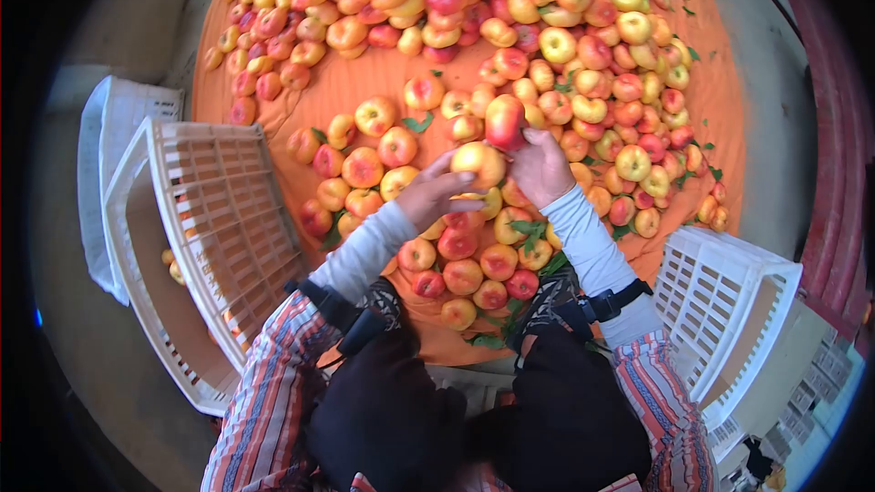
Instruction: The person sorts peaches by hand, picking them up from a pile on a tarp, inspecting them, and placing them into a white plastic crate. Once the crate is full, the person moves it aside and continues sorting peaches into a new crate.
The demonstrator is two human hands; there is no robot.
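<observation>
Flat red and yellow peaches lie in a big pile on an orange cloth. My left hand is around a yellow-orange peach, its fingers along the peach's near side. Close beside it, my right hand holds a red peach by its right edge, raised above the others. The two held peaches are side by side, close together. Below my hands lie more peaches with some green leaves among them.
A large white crate stands tilted at the left, with a few peaches inside. At the right is another white crate. My knees and patterned shoes are at the cloth's near edge. Dark red metal bars run along the far right.
</observation>
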